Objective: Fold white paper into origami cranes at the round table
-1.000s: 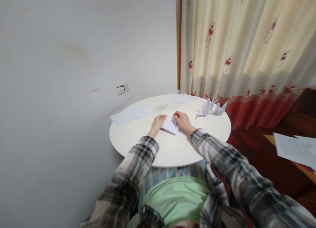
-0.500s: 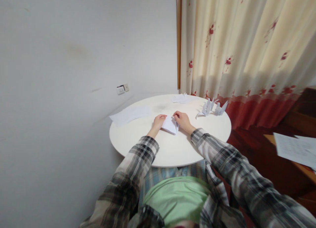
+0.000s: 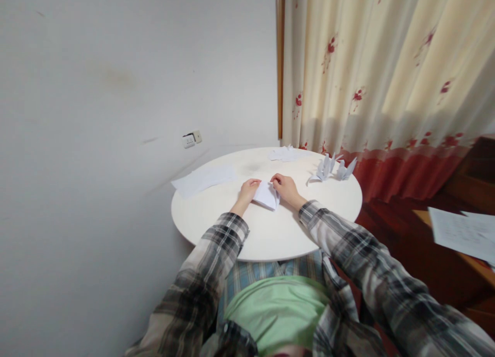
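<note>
A folded piece of white paper (image 3: 266, 194) lies between my hands, over the middle of the round white table (image 3: 278, 238). My left hand (image 3: 248, 190) is closed on its left edge, fingertips at the upper left. My right hand (image 3: 285, 186) pinches the paper's upper right part, with the fingers curled. Part of the right side of the paper stands up a little off the rest. The fingertips of my right hand partly hide the fold there.
Folded paper cranes (image 3: 327, 168) stand at the table's right rear. White paper sheets (image 3: 204, 180) lie at the left, and more paper pieces (image 3: 284, 154) at the back. A wall with a socket (image 3: 188, 141) borders the left; a curtain (image 3: 371, 89) hangs behind. Printed sheets (image 3: 460, 233) lie at far right.
</note>
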`<state>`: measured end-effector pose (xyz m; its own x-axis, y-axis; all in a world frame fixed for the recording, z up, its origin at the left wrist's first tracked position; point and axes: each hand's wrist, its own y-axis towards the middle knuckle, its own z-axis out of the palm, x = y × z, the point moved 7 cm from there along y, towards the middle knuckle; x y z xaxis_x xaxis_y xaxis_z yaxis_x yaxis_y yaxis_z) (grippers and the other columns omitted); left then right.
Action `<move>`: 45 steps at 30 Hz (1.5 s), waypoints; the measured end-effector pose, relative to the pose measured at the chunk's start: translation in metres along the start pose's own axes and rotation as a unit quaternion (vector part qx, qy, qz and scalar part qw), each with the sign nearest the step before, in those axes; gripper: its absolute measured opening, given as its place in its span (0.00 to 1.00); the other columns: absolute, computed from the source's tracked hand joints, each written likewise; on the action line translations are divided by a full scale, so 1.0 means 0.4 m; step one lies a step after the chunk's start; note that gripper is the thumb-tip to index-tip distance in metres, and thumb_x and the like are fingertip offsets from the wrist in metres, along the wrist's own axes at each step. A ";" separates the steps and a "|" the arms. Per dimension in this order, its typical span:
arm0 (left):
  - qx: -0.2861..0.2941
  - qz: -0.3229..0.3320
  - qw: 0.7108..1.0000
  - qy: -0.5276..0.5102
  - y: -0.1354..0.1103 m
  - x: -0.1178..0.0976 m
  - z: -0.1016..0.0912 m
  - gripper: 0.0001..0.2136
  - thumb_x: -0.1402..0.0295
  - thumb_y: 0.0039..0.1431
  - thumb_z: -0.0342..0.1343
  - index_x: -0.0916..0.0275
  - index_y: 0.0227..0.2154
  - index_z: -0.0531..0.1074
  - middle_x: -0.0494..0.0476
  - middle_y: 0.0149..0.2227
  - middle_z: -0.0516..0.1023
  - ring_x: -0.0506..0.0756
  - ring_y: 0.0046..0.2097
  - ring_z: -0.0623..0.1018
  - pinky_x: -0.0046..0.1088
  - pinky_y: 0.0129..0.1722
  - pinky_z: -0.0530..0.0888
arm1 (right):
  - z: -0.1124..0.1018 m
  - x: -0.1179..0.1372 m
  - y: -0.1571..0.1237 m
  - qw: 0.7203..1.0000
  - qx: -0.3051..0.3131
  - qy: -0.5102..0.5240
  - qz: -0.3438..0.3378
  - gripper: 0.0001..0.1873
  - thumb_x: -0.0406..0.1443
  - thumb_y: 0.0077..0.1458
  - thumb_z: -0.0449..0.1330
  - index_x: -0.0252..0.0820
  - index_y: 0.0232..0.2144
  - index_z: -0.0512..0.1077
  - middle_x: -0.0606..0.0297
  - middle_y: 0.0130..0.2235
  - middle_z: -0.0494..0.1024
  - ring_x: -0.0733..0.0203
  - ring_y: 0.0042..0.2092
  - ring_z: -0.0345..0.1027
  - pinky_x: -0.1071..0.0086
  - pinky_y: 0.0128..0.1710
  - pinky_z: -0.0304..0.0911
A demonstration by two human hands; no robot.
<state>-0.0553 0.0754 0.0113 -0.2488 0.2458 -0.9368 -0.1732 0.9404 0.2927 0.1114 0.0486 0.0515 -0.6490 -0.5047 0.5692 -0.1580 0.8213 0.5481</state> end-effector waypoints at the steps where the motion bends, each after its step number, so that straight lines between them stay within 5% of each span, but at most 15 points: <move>1: 0.000 0.001 1.000 0.003 0.001 0.001 0.000 0.07 0.72 0.46 0.53 0.65 0.29 0.75 0.56 0.29 0.77 0.52 0.32 0.74 0.26 0.33 0.69 | 0.000 0.000 0.000 1.000 0.000 -0.001 0.000 0.14 0.32 0.53 0.49 0.41 0.32 0.74 0.65 0.30 0.77 0.65 0.32 0.66 0.74 0.33 0.55; 36: -0.002 0.000 1.000 -0.004 0.004 0.002 0.001 0.06 0.73 0.45 0.54 0.65 0.27 0.75 0.57 0.28 0.77 0.53 0.33 0.75 0.28 0.34 0.70 | 0.009 0.000 0.002 1.000 0.020 -0.017 -0.009 0.14 0.32 0.54 0.49 0.40 0.33 0.75 0.65 0.31 0.78 0.65 0.33 0.67 0.74 0.33 0.55; 45: 0.007 -0.020 1.000 -0.015 -0.001 0.003 0.006 0.08 0.72 0.46 0.55 0.65 0.30 0.75 0.55 0.27 0.76 0.50 0.27 0.72 0.24 0.28 0.67 | 0.010 -0.003 0.004 1.000 0.011 -0.005 -0.012 0.13 0.32 0.53 0.49 0.41 0.32 0.74 0.65 0.31 0.77 0.65 0.32 0.66 0.74 0.33 0.55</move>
<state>-0.0532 0.0758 0.0096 -0.2124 0.2154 -0.9532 -0.1681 0.9528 0.2528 0.1091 0.0515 0.0491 -0.6529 -0.5209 0.5499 -0.1893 0.8151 0.5475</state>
